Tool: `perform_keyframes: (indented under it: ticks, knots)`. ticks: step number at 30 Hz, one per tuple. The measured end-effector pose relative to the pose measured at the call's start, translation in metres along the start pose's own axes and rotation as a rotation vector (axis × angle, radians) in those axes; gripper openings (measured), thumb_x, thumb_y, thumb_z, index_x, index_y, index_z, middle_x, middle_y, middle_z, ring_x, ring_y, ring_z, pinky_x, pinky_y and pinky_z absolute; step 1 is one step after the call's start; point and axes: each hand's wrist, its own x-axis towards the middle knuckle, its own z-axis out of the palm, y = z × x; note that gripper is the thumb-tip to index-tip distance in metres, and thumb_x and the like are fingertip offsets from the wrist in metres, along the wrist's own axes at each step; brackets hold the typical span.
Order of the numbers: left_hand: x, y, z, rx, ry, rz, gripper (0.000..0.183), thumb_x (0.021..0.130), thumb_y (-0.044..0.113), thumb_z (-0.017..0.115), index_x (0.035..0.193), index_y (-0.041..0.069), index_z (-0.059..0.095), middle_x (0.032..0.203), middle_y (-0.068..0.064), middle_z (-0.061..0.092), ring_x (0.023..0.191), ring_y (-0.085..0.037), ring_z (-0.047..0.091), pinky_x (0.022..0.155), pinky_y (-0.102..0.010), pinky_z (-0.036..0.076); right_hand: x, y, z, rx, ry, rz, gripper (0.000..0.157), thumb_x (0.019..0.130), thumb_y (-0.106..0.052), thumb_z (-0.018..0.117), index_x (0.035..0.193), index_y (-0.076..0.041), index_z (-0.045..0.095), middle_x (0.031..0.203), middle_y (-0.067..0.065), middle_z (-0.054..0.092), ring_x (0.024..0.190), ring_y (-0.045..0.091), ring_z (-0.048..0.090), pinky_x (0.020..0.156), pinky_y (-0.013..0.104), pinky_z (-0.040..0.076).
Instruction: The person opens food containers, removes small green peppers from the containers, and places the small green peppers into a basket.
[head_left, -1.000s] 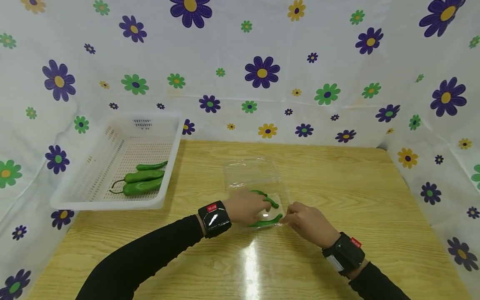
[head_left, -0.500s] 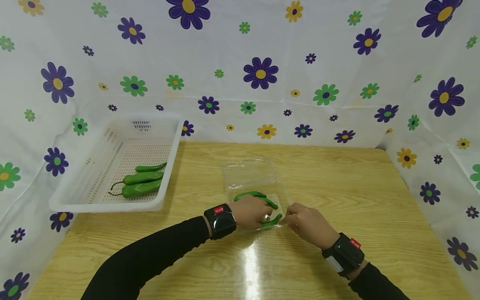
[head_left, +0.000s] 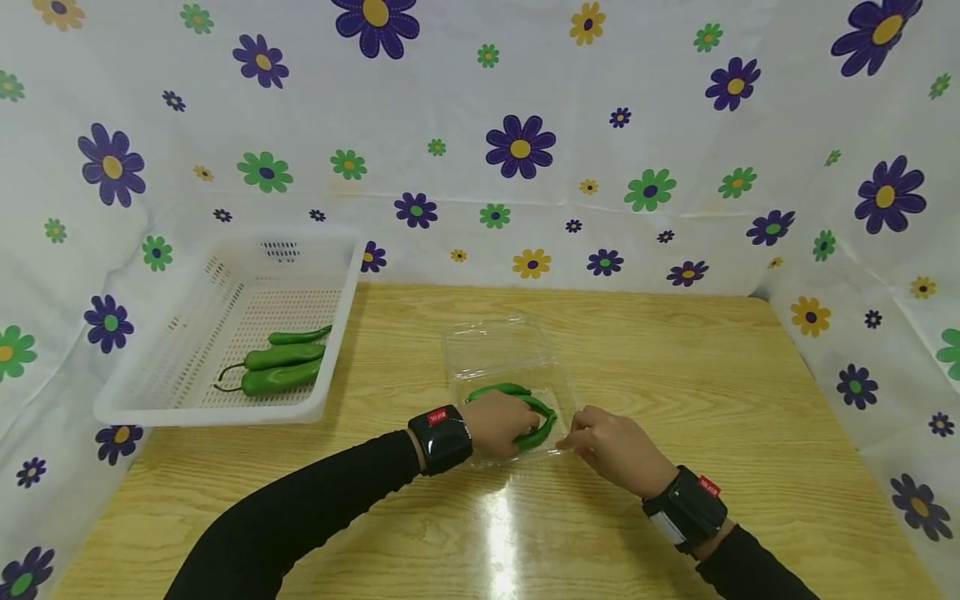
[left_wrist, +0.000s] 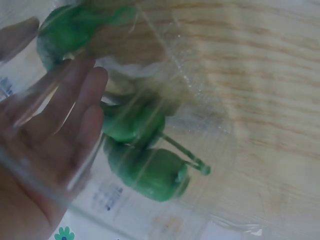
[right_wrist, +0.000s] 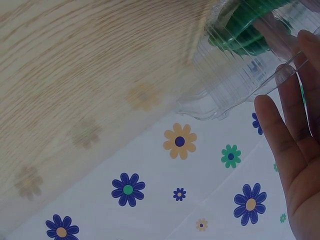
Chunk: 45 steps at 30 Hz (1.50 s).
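Note:
A clear plastic clamshell box point(head_left: 498, 343) lies opened flat on the table, its lid half toward the back. Inside its near half are green chili peppers point(head_left: 504, 388), partly covered by my left hand point(head_left: 497, 425). Between that hand's thumb and fingers is the front pepper point(head_left: 534, 438). The left wrist view shows this pepper point(left_wrist: 65, 32) at the fingertips, and two others point(left_wrist: 150, 175) side by side beyond the fingers. My right hand point(head_left: 617, 450) pinches the box's near right edge; in the right wrist view its fingers point(right_wrist: 272, 117) are at the clear rim point(right_wrist: 240, 100).
At the left stands a white perforated basket point(head_left: 217, 412) holding several larger green peppers point(head_left: 281, 379) along its right side. The wooden table point(head_left: 675, 350) ends at a flowered cloth point(head_left: 450, 100) behind and at both sides.
The front pepper's end has swung back and inward, toward the other peppers, with my left hand on it. Earlier that hand shifted slightly right. My right hand has stayed at the box edge.

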Motion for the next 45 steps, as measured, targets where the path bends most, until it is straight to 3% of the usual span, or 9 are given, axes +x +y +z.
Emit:
perform_keyframes:
  ticks: [7, 14, 23, 37, 45]
  knots:
    - [-0.002, 0.003, -0.004, 0.041, 0.023, 0.015, 0.012, 0.084, 0.025, 0.069, 0.084, 0.017, 0.059, 0.07, 0.009, 0.049, 0.064, -0.006, 0.045, 0.056, -0.02, 0.036, 0.001, 0.0, -0.001, 0.008, -0.002, 0.004, 0.024, 0.067, -0.003, 0.081, 0.084, -0.019, 0.077, 0.074, -0.004, 0.055, 0.064, 0.005, 0.049, 0.052, 0.012, 0.04]
    - [0.003, 0.004, 0.002, 0.054, 0.062, 0.006, 0.023, 0.087, 0.025, 0.066, 0.073, 0.019, 0.048, 0.068, 0.008, 0.047, 0.062, -0.007, 0.045, 0.061, -0.021, 0.038, 0.002, -0.001, 0.0, 0.023, 0.001, 0.004, 0.024, 0.067, -0.002, 0.081, 0.084, -0.019, 0.077, 0.074, -0.004, 0.055, 0.064, 0.005, 0.049, 0.052, 0.012, 0.04]
    - [0.002, 0.003, 0.008, 0.078, 0.09, 0.003, 0.009, 0.09, 0.022, 0.063, 0.084, 0.018, 0.058, 0.078, 0.004, 0.062, 0.069, -0.008, 0.057, 0.066, -0.022, 0.046, 0.001, -0.003, 0.004, 0.028, 0.003, 0.006, 0.025, 0.067, -0.003, 0.081, 0.085, -0.02, 0.076, 0.076, -0.004, 0.056, 0.066, 0.005, 0.051, 0.053, 0.012, 0.041]
    - [0.004, 0.0, 0.013, 0.113, 0.117, 0.037, 0.005, 0.088, 0.018, 0.065, 0.093, 0.02, 0.064, 0.08, 0.005, 0.066, 0.072, -0.008, 0.061, 0.061, -0.02, 0.047, 0.001, -0.006, 0.003, 0.009, 0.015, -0.01, 0.022, 0.07, -0.002, 0.079, 0.084, -0.019, 0.077, 0.072, -0.004, 0.053, 0.062, 0.005, 0.047, 0.05, 0.011, 0.036]
    - [-0.009, 0.004, -0.002, 0.068, 0.128, -0.017, 0.01, 0.086, 0.017, 0.068, 0.095, 0.02, 0.065, 0.085, 0.004, 0.067, 0.08, -0.009, 0.062, 0.064, -0.023, 0.05, 0.001, -0.009, 0.0, -0.006, -0.022, 0.019, 0.019, 0.071, -0.004, 0.079, 0.085, -0.017, 0.077, 0.072, -0.004, 0.054, 0.063, 0.005, 0.048, 0.051, 0.011, 0.038]
